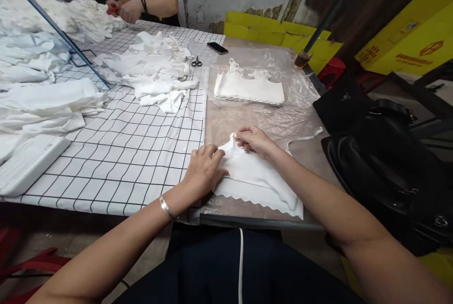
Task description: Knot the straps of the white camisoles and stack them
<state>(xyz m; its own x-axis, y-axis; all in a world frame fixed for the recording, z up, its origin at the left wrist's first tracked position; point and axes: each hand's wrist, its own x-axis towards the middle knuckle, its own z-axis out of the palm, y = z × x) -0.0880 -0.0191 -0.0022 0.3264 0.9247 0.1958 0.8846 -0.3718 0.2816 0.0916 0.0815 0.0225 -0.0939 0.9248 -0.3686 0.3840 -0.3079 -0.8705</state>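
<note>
A white cloth garment with a scalloped hem (pixel 262 186) lies on the clear plastic sheet (pixel 300 110) at the table's near edge. My left hand (pixel 203 169) presses on its left side, fingers curled over the fabric. My right hand (pixel 253 139) pinches the garment's top edge, fingers closed on the cloth. A thin white strap (pixel 306 137) trails from the garment to the right. A stack of folded white garments (pixel 249 89) rests farther back on the plastic.
Piles of white cloth (pixel 155 70) cover the checked tablecloth (pixel 134 153) on the left. Scissors (pixel 196 62) and a phone (pixel 217 48) lie behind. A black bag (pixel 385 172) sits at right. Another person's hands (pixel 129 10) work at the far side. Yellow boxes (pixel 414 39) stand beyond.
</note>
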